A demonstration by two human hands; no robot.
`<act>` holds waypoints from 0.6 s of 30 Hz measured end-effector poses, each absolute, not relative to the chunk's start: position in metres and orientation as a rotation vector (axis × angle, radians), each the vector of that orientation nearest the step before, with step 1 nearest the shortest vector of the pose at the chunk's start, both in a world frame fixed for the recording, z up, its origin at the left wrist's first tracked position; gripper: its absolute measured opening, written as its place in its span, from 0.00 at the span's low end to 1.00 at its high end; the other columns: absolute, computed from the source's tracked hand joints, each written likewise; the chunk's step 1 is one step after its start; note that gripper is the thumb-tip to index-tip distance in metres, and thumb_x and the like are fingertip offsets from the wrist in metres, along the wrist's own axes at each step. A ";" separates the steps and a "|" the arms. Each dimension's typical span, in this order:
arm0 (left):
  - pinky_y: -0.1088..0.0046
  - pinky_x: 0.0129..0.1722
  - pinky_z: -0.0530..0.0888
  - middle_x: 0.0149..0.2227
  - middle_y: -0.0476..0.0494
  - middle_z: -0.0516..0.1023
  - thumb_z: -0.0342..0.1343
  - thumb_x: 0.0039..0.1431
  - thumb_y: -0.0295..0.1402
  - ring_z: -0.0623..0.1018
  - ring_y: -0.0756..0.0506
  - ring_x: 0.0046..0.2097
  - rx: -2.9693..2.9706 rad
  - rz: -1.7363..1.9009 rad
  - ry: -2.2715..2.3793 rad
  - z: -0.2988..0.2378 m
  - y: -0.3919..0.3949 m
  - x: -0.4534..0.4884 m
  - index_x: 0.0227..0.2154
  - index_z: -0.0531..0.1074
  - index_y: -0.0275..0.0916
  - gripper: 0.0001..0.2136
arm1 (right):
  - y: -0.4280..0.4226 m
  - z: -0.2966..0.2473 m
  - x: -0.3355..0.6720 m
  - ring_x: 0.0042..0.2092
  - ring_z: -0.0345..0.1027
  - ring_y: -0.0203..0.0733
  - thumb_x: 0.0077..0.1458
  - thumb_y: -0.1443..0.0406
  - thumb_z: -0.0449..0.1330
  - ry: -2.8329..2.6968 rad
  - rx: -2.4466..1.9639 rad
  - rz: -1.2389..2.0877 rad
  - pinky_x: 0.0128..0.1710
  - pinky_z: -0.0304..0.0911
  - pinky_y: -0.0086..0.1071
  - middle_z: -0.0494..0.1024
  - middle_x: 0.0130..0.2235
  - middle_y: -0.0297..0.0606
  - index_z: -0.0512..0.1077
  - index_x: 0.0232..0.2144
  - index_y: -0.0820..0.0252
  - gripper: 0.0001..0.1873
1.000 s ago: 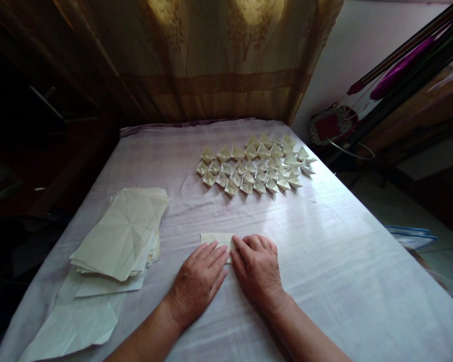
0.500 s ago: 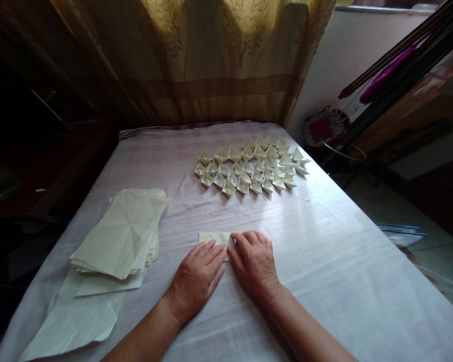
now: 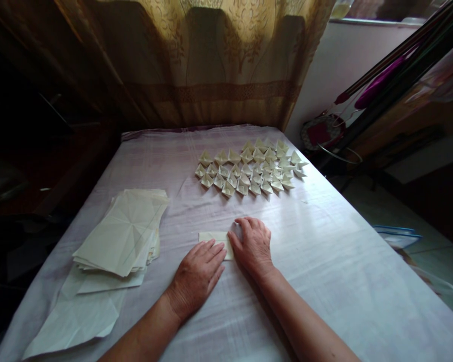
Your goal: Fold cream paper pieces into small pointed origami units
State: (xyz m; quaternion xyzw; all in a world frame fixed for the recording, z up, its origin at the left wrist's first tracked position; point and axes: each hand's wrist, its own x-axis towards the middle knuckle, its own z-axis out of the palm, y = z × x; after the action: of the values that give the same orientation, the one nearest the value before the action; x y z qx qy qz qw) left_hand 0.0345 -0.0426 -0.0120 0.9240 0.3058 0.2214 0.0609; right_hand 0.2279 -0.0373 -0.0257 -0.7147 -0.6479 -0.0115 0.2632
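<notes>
A small folded piece of cream paper lies flat on the cloth-covered table in front of me. My left hand rests on it with fingers stretched out, covering its lower left part. At the paper's right edge is my right hand, its thumb touching or very near the edge. The right fingers are curved and apart from the thumb, and nothing shows between them.
Several folded paper boats stand in rows toward the back right. To the left lies a stack of creased paper sheets. A patterned curtain hangs behind the table. Poles and a bag are beyond the right edge.
My right hand has slid up and off the paper's right end, with its fingers parting from the thumb. The left hand stays on the paper. The view has shifted slightly.
</notes>
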 end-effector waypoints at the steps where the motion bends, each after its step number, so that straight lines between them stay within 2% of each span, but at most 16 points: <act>1: 0.58 0.56 0.73 0.54 0.43 0.78 0.49 0.67 0.31 0.75 0.41 0.56 2.802 0.668 0.922 -0.012 -0.042 0.034 0.53 0.72 0.40 0.15 | -0.037 -0.025 0.228 0.47 0.62 0.50 0.56 0.61 0.60 -1.750 -1.938 -0.024 0.47 0.53 0.41 0.74 0.44 0.43 0.71 0.44 0.57 0.13; 4: 0.58 0.56 0.73 0.54 0.42 0.77 0.50 0.66 0.31 0.75 0.41 0.57 2.810 0.667 0.911 -0.011 -0.042 0.035 0.53 0.73 0.40 0.15 | -0.038 -0.022 0.227 0.48 0.63 0.50 0.55 0.62 0.61 -1.727 -1.950 0.009 0.48 0.54 0.42 0.74 0.45 0.43 0.72 0.45 0.56 0.14; 7: 0.58 0.57 0.72 0.54 0.42 0.77 0.50 0.66 0.31 0.75 0.41 0.57 2.806 0.669 0.925 -0.012 -0.043 0.035 0.54 0.72 0.40 0.15 | -0.044 -0.021 0.225 0.51 0.64 0.51 0.53 0.63 0.62 -1.737 -1.924 0.073 0.52 0.56 0.46 0.74 0.49 0.45 0.71 0.49 0.57 0.19; 12: 0.58 0.58 0.71 0.55 0.41 0.77 0.49 0.67 0.32 0.74 0.42 0.57 2.805 0.658 0.940 -0.016 -0.043 0.035 0.54 0.71 0.40 0.16 | -0.065 -0.026 0.227 0.62 0.57 0.56 0.52 0.63 0.62 -1.817 -1.904 0.084 0.58 0.54 0.51 0.69 0.58 0.49 0.69 0.55 0.58 0.27; 18: 0.56 0.58 0.71 0.56 0.40 0.76 0.49 0.67 0.32 0.73 0.40 0.58 2.829 0.637 0.916 -0.016 -0.043 0.033 0.54 0.71 0.39 0.16 | -0.076 -0.029 0.230 0.63 0.55 0.59 0.52 0.62 0.63 -1.861 -1.939 0.082 0.59 0.55 0.53 0.67 0.60 0.51 0.68 0.57 0.58 0.29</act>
State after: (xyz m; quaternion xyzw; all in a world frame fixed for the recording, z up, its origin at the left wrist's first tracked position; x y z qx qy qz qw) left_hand 0.0328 -0.0425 -0.0157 0.9292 0.3007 0.2091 0.0503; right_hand 0.2299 -0.0756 -0.0287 -0.7027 -0.6745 0.0299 0.2244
